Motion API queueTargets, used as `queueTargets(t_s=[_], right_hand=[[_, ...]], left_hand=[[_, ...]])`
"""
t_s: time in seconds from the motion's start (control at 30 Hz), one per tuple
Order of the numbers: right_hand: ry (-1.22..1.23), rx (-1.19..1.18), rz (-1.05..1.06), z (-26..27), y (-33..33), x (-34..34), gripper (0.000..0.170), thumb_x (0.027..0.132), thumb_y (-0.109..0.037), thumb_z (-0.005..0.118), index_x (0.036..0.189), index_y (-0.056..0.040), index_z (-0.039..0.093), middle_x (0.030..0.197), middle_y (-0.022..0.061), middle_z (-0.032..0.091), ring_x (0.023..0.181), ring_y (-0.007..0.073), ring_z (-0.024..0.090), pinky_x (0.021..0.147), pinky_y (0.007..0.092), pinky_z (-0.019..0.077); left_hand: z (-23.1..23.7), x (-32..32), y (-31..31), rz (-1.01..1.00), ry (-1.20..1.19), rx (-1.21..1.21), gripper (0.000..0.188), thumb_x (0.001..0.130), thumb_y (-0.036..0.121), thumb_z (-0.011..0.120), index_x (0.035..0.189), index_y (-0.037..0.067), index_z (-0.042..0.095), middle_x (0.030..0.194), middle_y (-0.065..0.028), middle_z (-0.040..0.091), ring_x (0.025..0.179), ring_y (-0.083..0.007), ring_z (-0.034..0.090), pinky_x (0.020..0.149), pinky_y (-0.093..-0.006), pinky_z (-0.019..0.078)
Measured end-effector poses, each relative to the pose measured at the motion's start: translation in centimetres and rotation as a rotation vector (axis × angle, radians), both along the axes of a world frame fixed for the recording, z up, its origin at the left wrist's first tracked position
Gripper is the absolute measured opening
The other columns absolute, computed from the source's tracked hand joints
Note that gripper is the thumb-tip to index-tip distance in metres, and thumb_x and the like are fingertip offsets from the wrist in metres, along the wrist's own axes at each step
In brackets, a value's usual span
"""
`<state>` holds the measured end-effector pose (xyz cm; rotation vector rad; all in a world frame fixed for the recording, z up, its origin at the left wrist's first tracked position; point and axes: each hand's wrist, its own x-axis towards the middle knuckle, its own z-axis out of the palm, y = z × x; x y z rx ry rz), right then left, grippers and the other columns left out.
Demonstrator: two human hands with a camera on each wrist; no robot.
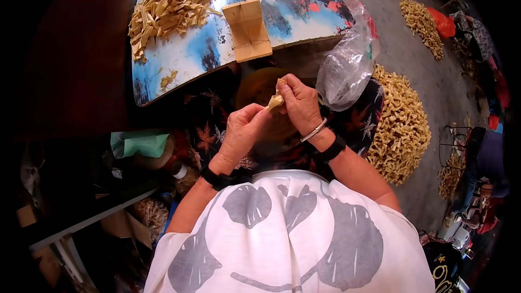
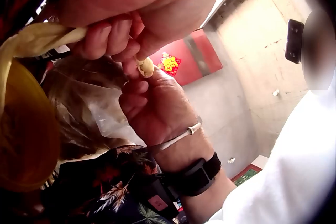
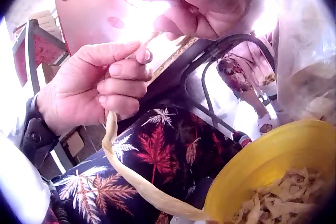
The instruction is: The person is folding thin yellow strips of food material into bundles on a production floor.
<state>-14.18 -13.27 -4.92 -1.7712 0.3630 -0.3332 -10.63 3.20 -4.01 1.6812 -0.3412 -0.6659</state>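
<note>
In the head view, the left hand and right hand meet above the lap, thumbs and fingers closed in a pinch on one pale strip between them. Beyond is the table, bearing a wooden stand at its near edge and a pile of strips; a clear bag hangs by its right side, near a heap of knotted pieces on the floor.

In the left wrist view, a knot shows at the fingertips — the strip's length trails left, by a yellow bowl.

In the right wrist view, the left hand's fingers curl around the strip — its tail droops past leaf-print cloth to the bowl's rim; scraps lie inside.
</note>
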Motion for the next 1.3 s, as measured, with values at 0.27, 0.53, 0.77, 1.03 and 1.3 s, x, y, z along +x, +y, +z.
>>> queueTargets(t_s=[0.27,0.53,0.77,1.03,1.3], right_hand=[[0.033,0.289,0.295,-1.3,-0.3,-0.6,0.025,0.089,-0.024,0.072,0.097,-0.0032,0.062,0.074,0.0016,0.065,0.062,0.0048,0.056,0.054,0.0237,0.0473],[0.134,0.411,0.289,1.9,-3.2,2.2,0.017,0.092,-0.019,0.067,0.089,-0.0037,0.063,0.072,-0.0024,0.061,0.061,0.003,0.053,0.054,0.0202,0.0425],[-0.171,0.056,0.134,5.0,-4.5,9.9,0.022,0.096,-0.024,0.062,0.091,-0.002,0.063,0.071,0.0039,0.063,0.058,0.0091,0.057,0.053,0.0266,0.0466],[-0.369,-0.487,-0.081,2.4,-4.6,14.9,0.013,0.088,-0.015,0.064,0.087,-0.0031,0.058,0.083,0.0179,0.063,0.077,0.0391,0.061,0.067,0.0438,0.0496],[-0.309,-0.577,0.054,2.4,-5.2,11.1,0.012,0.088,-0.013,0.063,0.087,-0.0014,0.058,0.081,0.0167,0.062,0.079,0.0375,0.061,0.068,0.0449,0.0487]], left_hand=[[-1.0,0.2,-0.3,0.048,-0.181,-0.041,0.016,0.096,0.015,0.062,0.092,0.0,0.069,0.071,0.0074,0.056,0.066,-0.0016,0.045,0.058,-0.0182,0.0357],[2.0,3.2,0.8,-0.021,-0.088,0.03,0.016,0.096,0.015,0.062,0.092,0.002,0.07,0.068,0.0083,0.052,0.061,-0.0021,0.042,0.054,-0.0186,0.0323],[4.2,12.6,-2.2,0.108,-0.644,0.096,0.016,0.094,0.014,0.063,0.089,0.0,0.068,0.066,0.0025,0.056,0.062,-0.0054,0.048,0.057,-0.0227,0.0405],[3.0,17.0,-4.9,0.218,-0.684,0.125,0.018,0.093,0.017,0.065,0.09,0.0,0.068,0.063,-0.0011,0.057,0.061,-0.0084,0.049,0.057,-0.0258,0.0423],[1.9,16.8,-2.5,0.27,-0.212,-0.103,0.021,0.097,0.017,0.056,0.095,0.001,0.071,0.07,0.0021,0.06,0.061,-0.0055,0.051,0.055,-0.0217,0.04]])
